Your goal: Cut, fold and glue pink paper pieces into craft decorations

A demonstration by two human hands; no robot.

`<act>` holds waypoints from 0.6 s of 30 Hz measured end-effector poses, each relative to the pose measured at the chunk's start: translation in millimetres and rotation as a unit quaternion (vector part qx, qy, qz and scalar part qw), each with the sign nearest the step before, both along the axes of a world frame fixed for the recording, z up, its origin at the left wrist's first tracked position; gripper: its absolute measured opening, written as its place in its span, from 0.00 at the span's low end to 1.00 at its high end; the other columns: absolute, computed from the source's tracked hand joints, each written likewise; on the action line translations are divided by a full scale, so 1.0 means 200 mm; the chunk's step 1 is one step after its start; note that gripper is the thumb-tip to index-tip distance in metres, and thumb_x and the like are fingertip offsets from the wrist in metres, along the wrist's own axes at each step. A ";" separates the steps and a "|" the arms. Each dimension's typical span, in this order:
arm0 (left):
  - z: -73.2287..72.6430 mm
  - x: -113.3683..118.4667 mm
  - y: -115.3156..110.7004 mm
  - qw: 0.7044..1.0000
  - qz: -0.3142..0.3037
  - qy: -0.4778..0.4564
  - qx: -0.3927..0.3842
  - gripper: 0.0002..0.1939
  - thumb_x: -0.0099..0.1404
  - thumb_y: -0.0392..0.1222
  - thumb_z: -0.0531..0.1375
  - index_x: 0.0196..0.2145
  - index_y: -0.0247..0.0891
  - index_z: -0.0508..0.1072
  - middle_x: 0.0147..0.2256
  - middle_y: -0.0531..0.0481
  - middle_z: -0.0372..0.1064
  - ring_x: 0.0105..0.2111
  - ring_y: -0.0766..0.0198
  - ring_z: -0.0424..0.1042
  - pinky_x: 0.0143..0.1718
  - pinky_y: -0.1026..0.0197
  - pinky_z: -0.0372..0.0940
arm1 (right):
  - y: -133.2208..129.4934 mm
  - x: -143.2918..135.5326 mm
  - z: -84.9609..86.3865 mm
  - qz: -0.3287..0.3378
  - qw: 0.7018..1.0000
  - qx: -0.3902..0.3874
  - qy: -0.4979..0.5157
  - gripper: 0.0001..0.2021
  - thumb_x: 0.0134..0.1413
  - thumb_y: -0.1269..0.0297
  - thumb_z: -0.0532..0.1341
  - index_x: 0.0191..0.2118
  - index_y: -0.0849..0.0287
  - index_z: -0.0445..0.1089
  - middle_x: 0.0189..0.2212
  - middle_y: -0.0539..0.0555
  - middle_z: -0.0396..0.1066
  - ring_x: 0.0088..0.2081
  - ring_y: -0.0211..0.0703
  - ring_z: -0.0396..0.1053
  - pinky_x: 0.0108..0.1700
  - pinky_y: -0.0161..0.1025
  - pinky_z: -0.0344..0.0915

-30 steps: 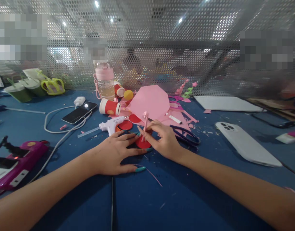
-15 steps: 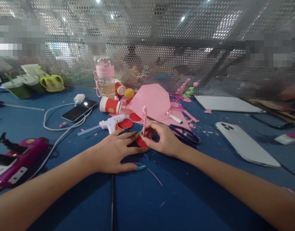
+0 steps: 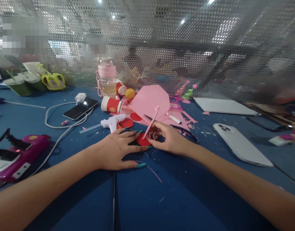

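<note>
My left hand lies flat with fingers spread, its fingertips at the left edge of a small red disc on the blue tabletop. A thin pink paper stick with a curled top leans to the right, its lower end on the disc. Around the lower part of this stick, the thumb and fingers of my right hand are closed. Beyond my left fingers are another red disc and a white glue gun. Part of the dark scissors shows behind my right hand.
Pink paper, red paper cups and a water bottle stand or lie at the back. A black phone with a cable and a purple power strip are on the left. A white phone lies on the right.
The pink stick has gone from nearly upright to tilted, its top swinging right. My right hand has shifted slightly right; my left hand stays on the disc.
</note>
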State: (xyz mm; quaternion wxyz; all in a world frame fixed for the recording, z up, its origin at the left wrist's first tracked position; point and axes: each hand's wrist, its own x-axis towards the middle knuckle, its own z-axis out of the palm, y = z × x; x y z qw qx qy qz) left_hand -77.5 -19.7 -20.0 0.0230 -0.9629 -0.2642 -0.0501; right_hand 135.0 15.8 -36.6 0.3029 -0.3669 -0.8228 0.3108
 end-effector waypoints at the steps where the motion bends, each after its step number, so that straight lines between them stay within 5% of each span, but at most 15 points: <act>1: 0.00 0.00 0.00 1.000 -0.001 -0.001 0.001 0.25 0.61 0.55 0.48 0.54 0.45 0.60 0.53 0.40 0.60 0.55 0.50 0.56 0.53 0.45 0.51 | 0.00 0.01 0.00 0.005 1.000 -0.006 -0.002 0.08 0.42 0.68 0.58 0.33 0.60 0.61 0.25 0.50 0.63 0.24 0.34 0.60 0.27 0.35 0.64; 18: -0.01 0.00 0.00 1.000 -0.002 -0.006 0.018 0.25 0.61 0.55 0.48 0.54 0.45 0.60 0.53 0.40 0.61 0.55 0.50 0.57 0.53 0.46 0.51 | 0.00 0.00 0.01 0.007 0.998 -0.060 -0.003 0.10 0.41 0.66 0.60 0.33 0.60 0.62 0.26 0.51 0.63 0.25 0.34 0.60 0.28 0.36 0.64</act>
